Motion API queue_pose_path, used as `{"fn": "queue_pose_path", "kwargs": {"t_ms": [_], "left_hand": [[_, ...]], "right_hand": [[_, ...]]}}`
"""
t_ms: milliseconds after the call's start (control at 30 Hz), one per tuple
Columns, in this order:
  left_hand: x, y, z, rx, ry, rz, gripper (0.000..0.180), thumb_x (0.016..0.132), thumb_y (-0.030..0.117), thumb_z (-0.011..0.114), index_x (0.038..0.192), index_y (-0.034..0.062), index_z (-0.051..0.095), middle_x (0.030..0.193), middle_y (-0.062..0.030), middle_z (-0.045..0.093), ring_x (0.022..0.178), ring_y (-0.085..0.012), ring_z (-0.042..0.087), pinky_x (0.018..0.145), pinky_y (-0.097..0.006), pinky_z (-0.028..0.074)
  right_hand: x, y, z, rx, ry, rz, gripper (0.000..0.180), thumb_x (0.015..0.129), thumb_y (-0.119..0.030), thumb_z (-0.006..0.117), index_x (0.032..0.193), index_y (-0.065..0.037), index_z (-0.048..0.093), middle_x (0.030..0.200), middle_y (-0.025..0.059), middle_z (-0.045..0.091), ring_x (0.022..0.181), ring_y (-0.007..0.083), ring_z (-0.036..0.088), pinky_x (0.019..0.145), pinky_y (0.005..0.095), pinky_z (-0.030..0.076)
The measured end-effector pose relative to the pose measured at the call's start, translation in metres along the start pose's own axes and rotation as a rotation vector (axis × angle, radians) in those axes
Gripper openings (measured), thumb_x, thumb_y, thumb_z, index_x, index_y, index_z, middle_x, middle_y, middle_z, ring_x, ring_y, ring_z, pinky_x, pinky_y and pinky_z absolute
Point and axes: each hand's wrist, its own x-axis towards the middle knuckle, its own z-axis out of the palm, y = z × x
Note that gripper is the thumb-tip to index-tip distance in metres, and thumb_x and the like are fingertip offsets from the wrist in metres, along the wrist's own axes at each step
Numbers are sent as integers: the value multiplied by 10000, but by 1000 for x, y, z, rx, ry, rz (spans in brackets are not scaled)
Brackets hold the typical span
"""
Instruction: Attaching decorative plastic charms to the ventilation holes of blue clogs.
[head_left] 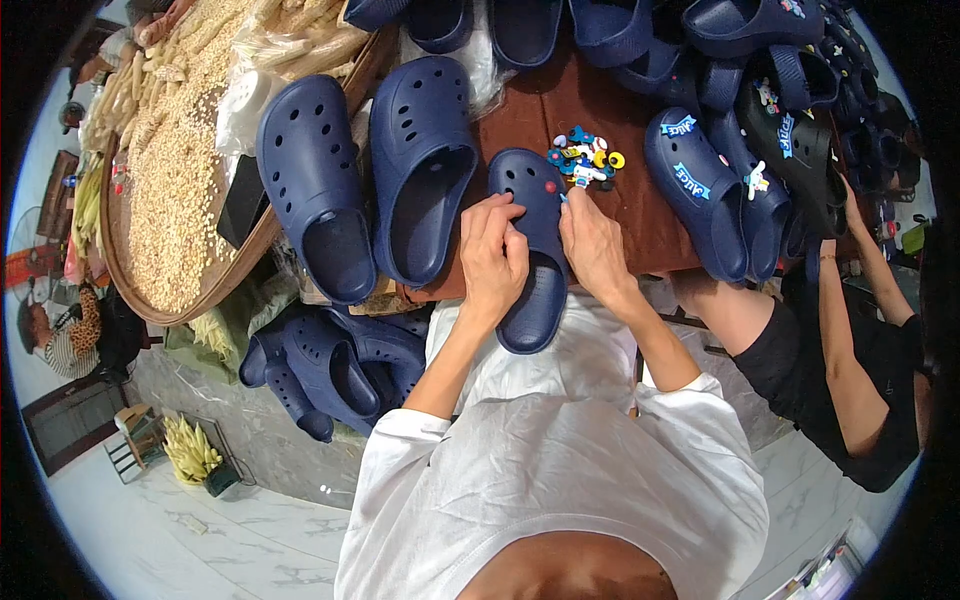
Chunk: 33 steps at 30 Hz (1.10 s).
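A navy blue clog [529, 305] with holes in its upper lies toe-away in front of me, its heel over the table's near edge. Curled around its left side is my left hand [492, 255], fingertips at the upper. My right hand [596, 242] is pinched at the right side of the upper, where a speck of light blue shows at the fingertips; the rest of the piece is hidden. A red dot-like charm [551, 187] sits on the upper. Just beyond my right hand lies a small pile of colourful shoe charms [590, 163].
Two plain navy clogs [420, 180] stand to the left. Decorated clogs [690, 190] sit on the right of the brown cloth [620, 225]. A basket of corn kernels [165, 240] fills the far left, with more clogs [335, 365] below. A person [850, 370] in black works at right.
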Motion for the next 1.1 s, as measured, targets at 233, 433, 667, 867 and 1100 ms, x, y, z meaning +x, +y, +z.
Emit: {"fn": "queue_pose_path", "kwargs": {"t_ms": [233,433,667,867,1100], "left_hand": [[1,0,-2,-3,23,-9,224,798,-42,511,977,-17,643,1094,-211,654,1084,-396,596,928,-471,480],[2,3,-2,3,22,-7,222,803,-39,507,977,-18,643,1090,-210,655,1073,-394,598,926,-469,479],[0,2,-1,-1,33,-30,215,864,-5,468,962,-20,658,1082,-211,673,1062,-369,617,949,-443,465],[2,3,-1,-6,24,-30,218,861,-10,471,966,-18,662,1085,-209,675,1067,-366,617,950,-442,467],[3,3,-2,-7,29,-27,217,855,-15,475,963,-21,663,1081,-208,678,1066,-370,617,948,-440,472]], "right_hand": [[8,29,-5,142,57,178,115,1025,-153,473,1041,-40,480,864,267,611,855,503,605,672,562,456],[52,45,-13,-137,209,-48,188,1027,-216,524,1085,-43,571,906,213,614,812,441,624,673,535,480],[45,22,0,221,31,165,428,853,-430,769,983,-50,620,785,101,611,690,236,624,623,381,497],[45,20,8,144,-64,239,513,849,-439,779,1065,-31,556,740,103,589,650,263,604,602,403,485],[44,17,15,-54,92,-137,270,981,-266,616,1051,-14,549,859,201,639,756,418,651,627,484,521]]}}
